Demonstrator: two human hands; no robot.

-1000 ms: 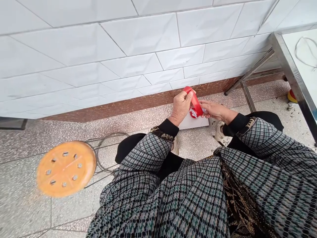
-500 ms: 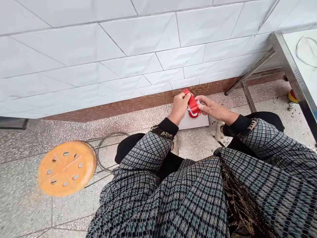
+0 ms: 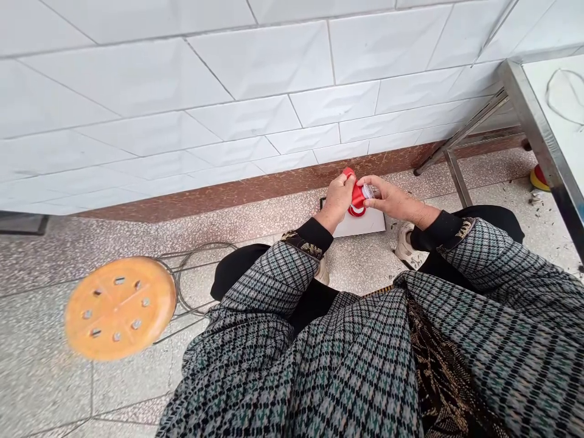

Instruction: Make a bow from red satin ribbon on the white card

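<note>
Left hand [image 3: 336,199] shifted inward, one red band [image 3: 357,196]

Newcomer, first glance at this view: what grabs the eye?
Probably the round orange stool seat, dotted with holes, low on the left. Next, the bright red item near the centre, held between the left hand and right hand, over a white panel. The white tiled wall fills the top.

Workroom-like: tiled wall [image 3: 274,64], metal-framed table [image 3: 541,131]
</note>
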